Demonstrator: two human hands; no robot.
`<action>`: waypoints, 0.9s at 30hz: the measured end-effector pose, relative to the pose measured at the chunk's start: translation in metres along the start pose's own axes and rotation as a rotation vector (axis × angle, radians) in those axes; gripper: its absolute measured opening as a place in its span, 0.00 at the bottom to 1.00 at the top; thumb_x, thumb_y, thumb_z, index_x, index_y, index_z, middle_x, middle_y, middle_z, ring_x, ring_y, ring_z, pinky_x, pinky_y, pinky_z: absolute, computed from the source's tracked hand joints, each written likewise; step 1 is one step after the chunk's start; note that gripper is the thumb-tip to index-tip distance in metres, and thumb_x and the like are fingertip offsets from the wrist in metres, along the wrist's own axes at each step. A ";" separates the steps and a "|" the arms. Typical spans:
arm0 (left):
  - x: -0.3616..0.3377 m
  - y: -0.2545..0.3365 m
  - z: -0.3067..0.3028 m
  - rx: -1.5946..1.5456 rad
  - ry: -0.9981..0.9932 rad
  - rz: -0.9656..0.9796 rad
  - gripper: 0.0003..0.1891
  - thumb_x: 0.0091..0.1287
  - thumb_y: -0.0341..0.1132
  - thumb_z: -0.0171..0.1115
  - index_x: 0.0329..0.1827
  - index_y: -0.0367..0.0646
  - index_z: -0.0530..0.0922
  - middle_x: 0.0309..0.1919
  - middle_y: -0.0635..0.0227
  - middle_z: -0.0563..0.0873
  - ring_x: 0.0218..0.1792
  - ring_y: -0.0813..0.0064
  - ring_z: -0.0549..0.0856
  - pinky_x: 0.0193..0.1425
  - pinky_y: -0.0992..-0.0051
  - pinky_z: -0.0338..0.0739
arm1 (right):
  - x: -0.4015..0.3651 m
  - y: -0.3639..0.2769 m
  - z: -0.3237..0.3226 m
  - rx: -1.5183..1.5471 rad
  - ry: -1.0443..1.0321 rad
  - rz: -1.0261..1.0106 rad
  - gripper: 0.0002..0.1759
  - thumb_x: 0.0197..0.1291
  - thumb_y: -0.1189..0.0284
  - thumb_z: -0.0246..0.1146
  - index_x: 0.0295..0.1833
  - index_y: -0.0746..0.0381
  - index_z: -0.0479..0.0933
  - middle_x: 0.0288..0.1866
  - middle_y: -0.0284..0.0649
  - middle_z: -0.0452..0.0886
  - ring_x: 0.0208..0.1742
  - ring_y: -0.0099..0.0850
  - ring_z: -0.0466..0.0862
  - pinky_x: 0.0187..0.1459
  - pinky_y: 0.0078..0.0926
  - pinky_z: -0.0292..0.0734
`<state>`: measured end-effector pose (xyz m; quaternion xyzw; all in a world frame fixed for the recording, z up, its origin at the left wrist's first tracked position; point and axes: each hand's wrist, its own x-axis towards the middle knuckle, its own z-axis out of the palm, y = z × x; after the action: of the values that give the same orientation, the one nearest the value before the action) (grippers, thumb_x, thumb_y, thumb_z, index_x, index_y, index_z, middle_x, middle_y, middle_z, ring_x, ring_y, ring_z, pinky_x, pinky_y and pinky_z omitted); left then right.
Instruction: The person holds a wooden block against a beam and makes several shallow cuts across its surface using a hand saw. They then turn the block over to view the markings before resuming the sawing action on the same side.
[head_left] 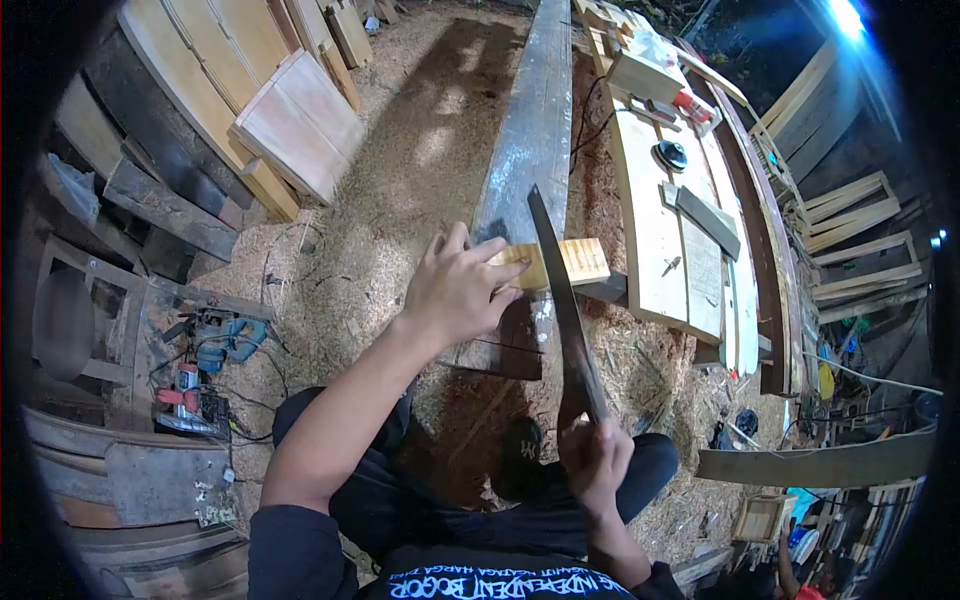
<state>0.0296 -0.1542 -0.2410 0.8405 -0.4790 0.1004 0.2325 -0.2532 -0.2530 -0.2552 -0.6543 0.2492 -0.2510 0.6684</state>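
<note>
My left hand (460, 283) presses on the left end of a short light wood block (580, 261), its fingers wrapped over the wood. The block lies across a long dark plank bench (527, 150), its right end sticking out past the bench's edge. My right hand (597, 455) is closed round the handle of a hand saw (565, 310). The saw's long dark blade points away from me and crosses the block just right of my left fingers. Whether its teeth have entered the wood cannot be made out.
To the right, a pale board table (655, 230) carries a round black disc (671, 155) and wood offcuts. Blue and red power tools (230, 342) lie on the left amid cords. Boards (300, 120) lean at upper left. Wood shavings cover the floor. Another person (808, 590) shows at lower right.
</note>
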 end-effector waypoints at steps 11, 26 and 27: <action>0.000 -0.001 0.000 -0.022 -0.006 0.062 0.16 0.66 0.46 0.77 0.56 0.60 0.94 0.62 0.71 0.90 0.56 0.62 0.81 0.67 0.60 0.81 | 0.026 -0.003 0.010 -0.036 -0.008 -0.017 0.33 0.86 0.51 0.48 0.30 0.64 0.74 0.24 0.30 0.75 0.22 0.19 0.69 0.24 0.24 0.61; 0.001 0.002 -0.003 -0.024 -0.032 0.038 0.17 0.67 0.44 0.77 0.58 0.60 0.93 0.64 0.69 0.89 0.56 0.60 0.82 0.67 0.60 0.82 | 0.014 -0.008 0.008 -0.239 0.025 -0.091 0.32 0.85 0.52 0.51 0.28 0.62 0.72 0.21 0.31 0.73 0.20 0.20 0.69 0.23 0.25 0.60; 0.001 0.002 -0.002 -0.015 -0.043 0.011 0.16 0.67 0.45 0.76 0.58 0.60 0.93 0.64 0.70 0.89 0.56 0.59 0.82 0.68 0.59 0.81 | 0.009 -0.005 0.006 -0.128 -0.031 -0.003 0.32 0.85 0.51 0.51 0.29 0.62 0.72 0.20 0.31 0.72 0.20 0.20 0.68 0.23 0.25 0.60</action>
<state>0.0285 -0.1544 -0.2385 0.8381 -0.4891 0.0802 0.2279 -0.2427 -0.2544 -0.2502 -0.7000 0.2535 -0.2256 0.6284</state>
